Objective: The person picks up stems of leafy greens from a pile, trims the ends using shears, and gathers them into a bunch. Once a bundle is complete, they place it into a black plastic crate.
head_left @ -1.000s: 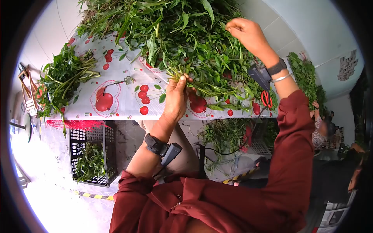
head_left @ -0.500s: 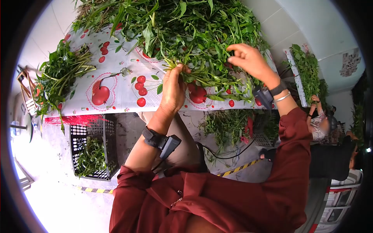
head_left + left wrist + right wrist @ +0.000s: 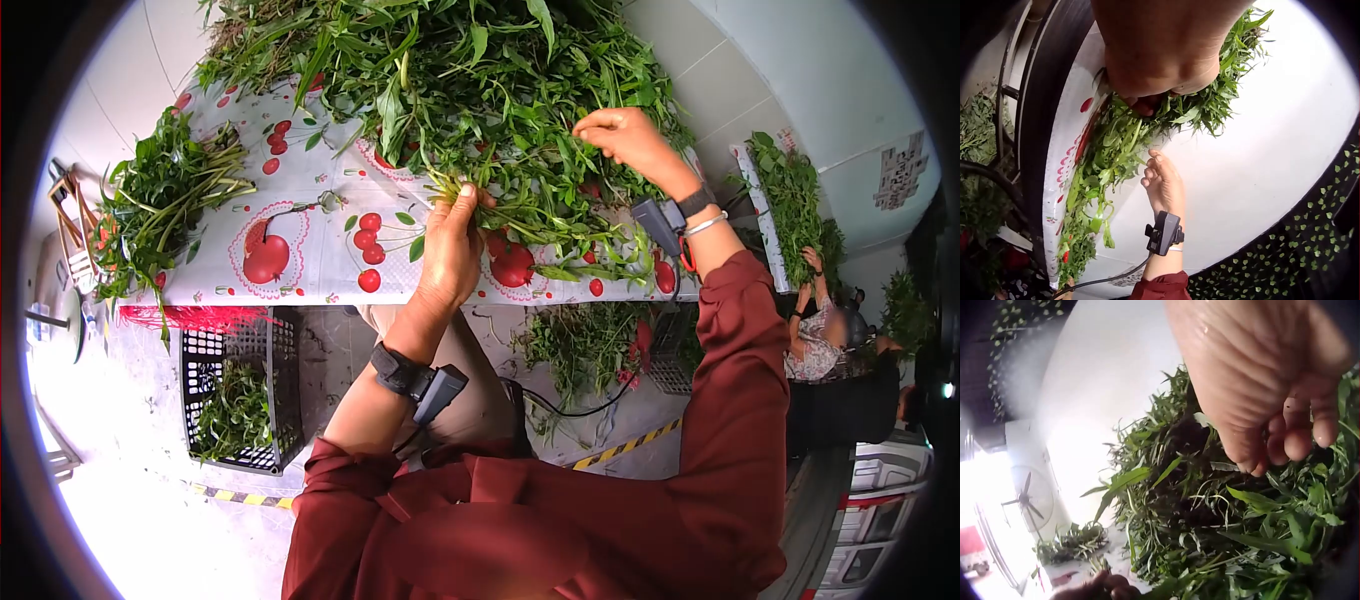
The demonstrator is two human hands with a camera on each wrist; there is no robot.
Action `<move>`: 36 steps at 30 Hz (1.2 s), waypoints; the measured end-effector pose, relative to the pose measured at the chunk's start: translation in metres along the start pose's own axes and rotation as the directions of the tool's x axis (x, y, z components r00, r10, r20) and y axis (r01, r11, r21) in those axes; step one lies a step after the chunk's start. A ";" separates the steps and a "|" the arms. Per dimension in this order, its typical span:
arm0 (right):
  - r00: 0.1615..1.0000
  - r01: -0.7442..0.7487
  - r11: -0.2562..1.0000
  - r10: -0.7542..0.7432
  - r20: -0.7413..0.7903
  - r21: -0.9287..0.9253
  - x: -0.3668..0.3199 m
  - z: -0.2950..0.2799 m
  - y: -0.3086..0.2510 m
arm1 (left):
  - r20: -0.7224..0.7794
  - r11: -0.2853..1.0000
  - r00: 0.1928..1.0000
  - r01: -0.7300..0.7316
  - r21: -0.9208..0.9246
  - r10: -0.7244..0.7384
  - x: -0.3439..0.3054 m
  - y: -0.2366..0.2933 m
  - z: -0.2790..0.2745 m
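My left hand (image 3: 450, 250) grips a bunch of leafy green stems (image 3: 540, 228) near their cut ends, thumb on top, at the front of the table. The leafy ends trail right across the cloth. My right hand (image 3: 632, 142) hovers above the right side of a large heap of loose greens (image 3: 490, 80), fingers loosely bent with nothing seen between them. In the right wrist view, those bent fingers (image 3: 1297, 444) hang over the heap. The left wrist view shows the back of my left hand (image 3: 1160, 62) hiding most of its grip.
A smaller pile of greens (image 3: 170, 190) lies at the table's left, on a cherry-print cloth (image 3: 320, 255). Below stands a black crate (image 3: 285, 400) with greens inside. More greens (image 3: 575, 345) are under the table. At far right, another person (image 3: 815, 330) is by more greens (image 3: 785, 190).
My right hand has come down from the upper right and moved slightly left; its fingers spread, then drew together. The left hand keeps its grip on the stems in nearly the same place.
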State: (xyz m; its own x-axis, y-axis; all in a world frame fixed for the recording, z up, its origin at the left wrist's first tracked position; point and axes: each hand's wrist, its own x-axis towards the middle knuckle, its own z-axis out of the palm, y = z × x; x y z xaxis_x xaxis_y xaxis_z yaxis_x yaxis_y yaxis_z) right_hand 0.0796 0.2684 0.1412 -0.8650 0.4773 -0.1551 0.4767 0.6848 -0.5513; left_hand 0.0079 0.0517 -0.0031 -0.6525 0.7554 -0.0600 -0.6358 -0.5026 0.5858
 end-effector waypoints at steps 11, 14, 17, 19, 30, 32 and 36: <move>0.878 0.448 0.801 -0.477 0.029 -0.398 0.037 0.044 0.012 | 0.007 1.000 1.000 -0.005 -0.003 0.005 0.001 -0.002 -0.001; 0.879 0.389 0.918 -0.396 -0.266 -0.081 0.036 0.023 0.016 | -0.027 0.999 1.000 -0.008 -0.047 0.007 -0.004 0.004 0.007; 0.946 0.197 0.915 -0.084 -0.312 0.351 0.019 -0.008 0.013 | -0.017 0.998 1.000 0.006 -0.064 -0.007 0.001 -0.002 0.000; 0.942 0.183 0.872 -0.024 -0.334 0.455 0.010 -0.023 0.016 | -0.052 0.995 0.999 -0.005 -0.104 -0.001 -0.005 0.004 0.011; 0.843 -0.125 0.977 0.196 -0.501 0.171 -0.049 -0.076 0.083 | -0.019 0.989 1.000 -0.015 -0.144 0.012 -0.001 -0.002 0.006; 0.822 -0.198 0.971 0.237 -0.517 0.131 -0.052 -0.076 0.088 | 0.006 0.989 1.000 -0.001 -0.146 0.002 0.000 -0.001 0.002; 0.853 -0.224 0.964 0.266 -0.450 0.145 -0.039 -0.064 0.075 | 0.002 0.994 1.000 0.011 -0.106 -0.011 0.001 -0.001 0.000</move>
State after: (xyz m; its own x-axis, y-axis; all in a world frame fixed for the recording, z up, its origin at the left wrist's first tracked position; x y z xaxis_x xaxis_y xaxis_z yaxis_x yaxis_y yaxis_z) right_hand 0.1595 0.3366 0.1583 -0.5400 0.8368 0.0900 0.6304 0.4730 -0.6156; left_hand 0.0080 0.0533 -0.0040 -0.6444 0.7620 -0.0647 -0.6832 -0.5357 0.4962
